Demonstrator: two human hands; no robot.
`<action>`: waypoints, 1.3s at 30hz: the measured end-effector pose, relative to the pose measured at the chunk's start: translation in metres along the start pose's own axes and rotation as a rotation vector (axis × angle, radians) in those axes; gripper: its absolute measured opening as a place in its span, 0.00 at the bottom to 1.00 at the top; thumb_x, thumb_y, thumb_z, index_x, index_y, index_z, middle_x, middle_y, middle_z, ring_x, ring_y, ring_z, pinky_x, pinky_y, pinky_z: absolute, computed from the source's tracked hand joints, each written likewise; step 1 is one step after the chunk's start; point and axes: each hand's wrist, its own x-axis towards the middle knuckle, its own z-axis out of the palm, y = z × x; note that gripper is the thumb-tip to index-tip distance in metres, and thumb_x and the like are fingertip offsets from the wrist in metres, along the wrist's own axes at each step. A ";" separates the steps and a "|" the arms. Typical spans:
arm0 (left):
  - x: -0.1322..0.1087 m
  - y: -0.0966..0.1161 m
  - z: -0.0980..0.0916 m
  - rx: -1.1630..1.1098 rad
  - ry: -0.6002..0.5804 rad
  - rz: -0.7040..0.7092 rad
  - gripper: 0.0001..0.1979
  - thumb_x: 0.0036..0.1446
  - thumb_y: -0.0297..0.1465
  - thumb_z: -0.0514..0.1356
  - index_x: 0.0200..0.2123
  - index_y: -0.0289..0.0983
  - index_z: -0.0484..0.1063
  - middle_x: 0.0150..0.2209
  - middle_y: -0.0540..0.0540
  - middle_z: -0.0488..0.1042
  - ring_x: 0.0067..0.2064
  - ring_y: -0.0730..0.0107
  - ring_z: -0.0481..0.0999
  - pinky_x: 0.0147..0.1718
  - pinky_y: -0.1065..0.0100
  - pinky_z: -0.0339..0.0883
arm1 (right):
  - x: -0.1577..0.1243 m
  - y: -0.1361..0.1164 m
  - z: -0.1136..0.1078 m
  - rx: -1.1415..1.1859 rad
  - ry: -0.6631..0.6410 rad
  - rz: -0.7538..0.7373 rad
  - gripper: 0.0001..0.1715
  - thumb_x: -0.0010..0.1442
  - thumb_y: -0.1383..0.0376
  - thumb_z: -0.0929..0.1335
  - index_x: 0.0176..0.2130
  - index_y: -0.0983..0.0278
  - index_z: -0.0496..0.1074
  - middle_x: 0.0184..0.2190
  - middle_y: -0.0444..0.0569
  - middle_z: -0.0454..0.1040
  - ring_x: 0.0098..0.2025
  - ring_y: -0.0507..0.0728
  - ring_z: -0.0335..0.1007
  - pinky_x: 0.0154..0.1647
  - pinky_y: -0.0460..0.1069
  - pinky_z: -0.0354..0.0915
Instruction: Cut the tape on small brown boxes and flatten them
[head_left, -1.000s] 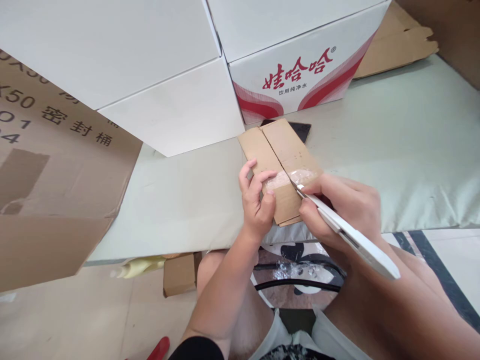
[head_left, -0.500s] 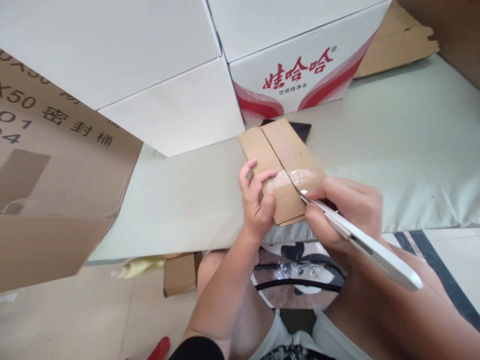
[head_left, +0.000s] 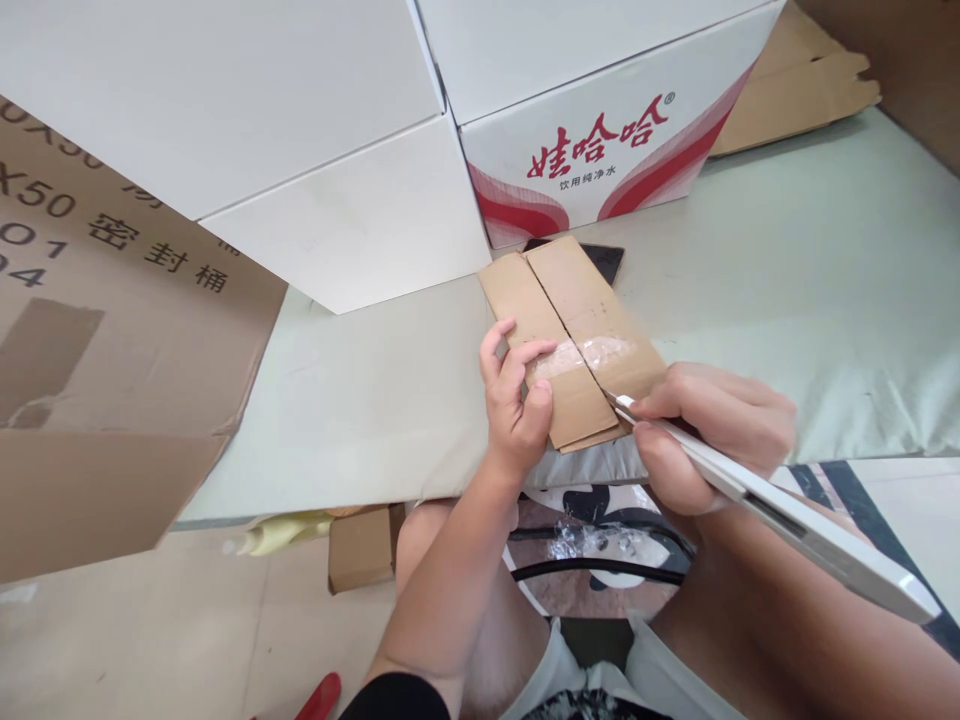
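A small brown cardboard box (head_left: 559,300) lies on the pale green surface (head_left: 787,280), its flaps meeting at a centre seam crossed by clear tape (head_left: 592,352). My left hand (head_left: 514,400) presses down on the box's near left part, fingers curled over its edge. My right hand (head_left: 712,430) is closed around a white utility knife (head_left: 780,515). The knife's blade tip touches the seam at the box's near edge.
Large white cartons (head_left: 315,150) stand behind the box, one printed with red characters (head_left: 600,140). A big brown carton (head_left: 112,330) fills the left. A dark flat object (head_left: 604,258) lies behind the small box. My knees and a dark stool rim (head_left: 600,570) are below.
My right hand has drawn the knife along the seam toward me, from the taped middle to the box's near edge. The left hand has stayed in place.
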 end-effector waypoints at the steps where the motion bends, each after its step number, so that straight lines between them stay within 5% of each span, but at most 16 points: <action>1: 0.000 0.000 0.000 0.007 -0.001 0.003 0.24 0.71 0.49 0.47 0.50 0.40 0.74 0.60 0.37 0.67 0.68 0.46 0.64 0.64 0.43 0.62 | 0.000 0.000 0.000 0.006 0.010 0.000 0.07 0.49 0.72 0.64 0.26 0.59 0.64 0.16 0.39 0.60 0.17 0.50 0.52 0.19 0.48 0.51; 14: 0.002 -0.004 -0.004 -0.017 -0.019 0.048 0.21 0.71 0.47 0.50 0.52 0.40 0.74 0.60 0.37 0.67 0.69 0.47 0.63 0.65 0.45 0.61 | 0.003 0.000 -0.009 0.059 0.041 -0.003 0.10 0.50 0.75 0.65 0.26 0.60 0.64 0.15 0.39 0.61 0.17 0.47 0.54 0.18 0.46 0.52; 20: 0.002 -0.006 -0.004 0.021 -0.018 0.050 0.22 0.71 0.47 0.48 0.52 0.40 0.73 0.61 0.37 0.66 0.69 0.48 0.64 0.65 0.47 0.63 | -0.005 0.000 -0.019 0.237 0.070 0.261 0.05 0.51 0.69 0.67 0.25 0.60 0.70 0.16 0.38 0.63 0.16 0.47 0.53 0.17 0.46 0.48; 24: 0.002 -0.007 -0.003 0.011 -0.004 0.076 0.21 0.72 0.46 0.49 0.52 0.41 0.73 0.61 0.37 0.66 0.69 0.49 0.64 0.65 0.47 0.63 | -0.003 0.007 -0.021 0.395 0.274 0.383 0.06 0.50 0.69 0.67 0.26 0.60 0.73 0.17 0.41 0.67 0.18 0.52 0.61 0.19 0.49 0.51; 29: 0.002 -0.007 -0.003 0.032 -0.008 0.066 0.22 0.72 0.47 0.47 0.52 0.40 0.73 0.59 0.37 0.67 0.68 0.49 0.65 0.65 0.47 0.64 | 0.006 0.021 -0.015 0.414 0.543 0.315 0.09 0.44 0.70 0.64 0.24 0.62 0.74 0.16 0.44 0.70 0.18 0.53 0.63 0.16 0.47 0.51; 39: 0.002 -0.007 -0.003 0.046 -0.025 0.070 0.24 0.72 0.48 0.46 0.52 0.40 0.72 0.61 0.37 0.66 0.69 0.50 0.64 0.65 0.47 0.63 | -0.001 0.037 -0.004 0.382 0.448 0.416 0.05 0.58 0.65 0.72 0.37 0.62 0.73 0.27 0.39 0.71 0.17 0.49 0.69 0.13 0.45 0.60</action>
